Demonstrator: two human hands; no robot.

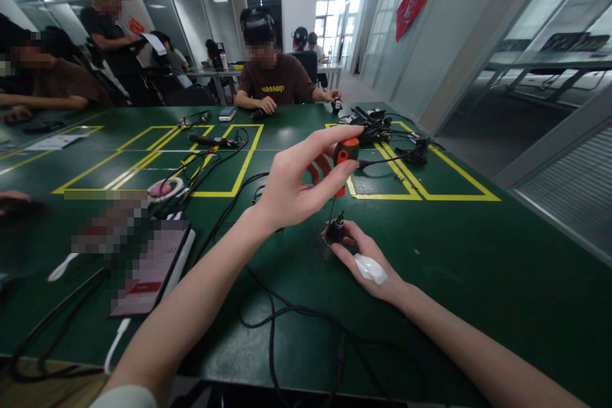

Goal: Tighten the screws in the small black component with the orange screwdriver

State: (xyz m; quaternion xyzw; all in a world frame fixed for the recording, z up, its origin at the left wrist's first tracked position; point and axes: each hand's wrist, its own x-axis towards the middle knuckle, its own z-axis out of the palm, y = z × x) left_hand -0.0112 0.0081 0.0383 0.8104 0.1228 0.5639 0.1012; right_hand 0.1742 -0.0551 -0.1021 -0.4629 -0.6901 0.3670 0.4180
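Note:
My left hand (297, 173) is raised over the table, its thumb and fingers closed on the orange and black handle of a screwdriver (347, 153). The thin shaft points down toward a small black round part with a narrow stem (336, 229). Just above the tabletop, my right hand (364, 247) grips that part between thumb and fingers. Whether the screwdriver's tip touches it I cannot tell. A white oval piece (370, 269) sits on the right hand near the thumb's base.
Black cables (282, 311) run over the green table (459, 268). A phone (155, 268) lies at the left, near a tape roll (166, 189). Beyond my hands is a pile of black parts (370, 121). A person (280, 80) sits opposite; another sits at the left.

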